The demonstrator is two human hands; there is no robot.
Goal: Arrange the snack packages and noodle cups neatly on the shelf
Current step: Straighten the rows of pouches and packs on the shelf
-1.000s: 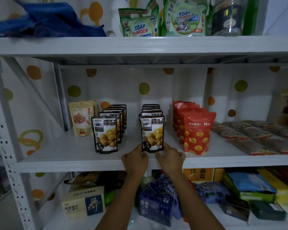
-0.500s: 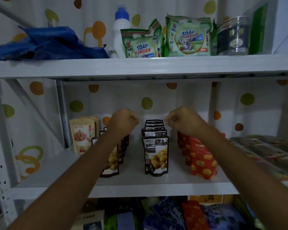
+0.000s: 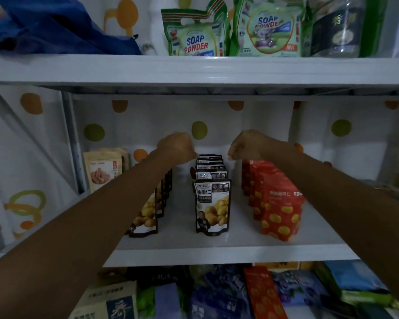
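Three rows of stand-up snack pouches run front to back on the white middle shelf [image 3: 228, 255]. The middle row of black chestnut pouches [image 3: 212, 206] stands between my arms. My left hand [image 3: 176, 147] reaches to the back of that row, its curled fingers pinching the top left corner of the rearmost black pouch [image 3: 209, 157]. My right hand [image 3: 245, 143] is curled just beside that pouch's top right corner, with a small gap showing. My left forearm partly hides another black row [image 3: 145, 217]. A row of red pouches [image 3: 279, 210] stands under my right forearm.
Beige pouches [image 3: 103, 169] stand at the left by the shelf post. The upper shelf [image 3: 194, 70] close overhead carries soap powder bags [image 3: 194, 35], a jar [image 3: 339, 28] and a blue cloth [image 3: 55, 28]. Boxes and packets [image 3: 217, 295] crowd the lower shelf.
A second ago both hands held the front black pouch at the shelf edge. They have since lifted and reached to the back of the same row, and the view has moved closer.
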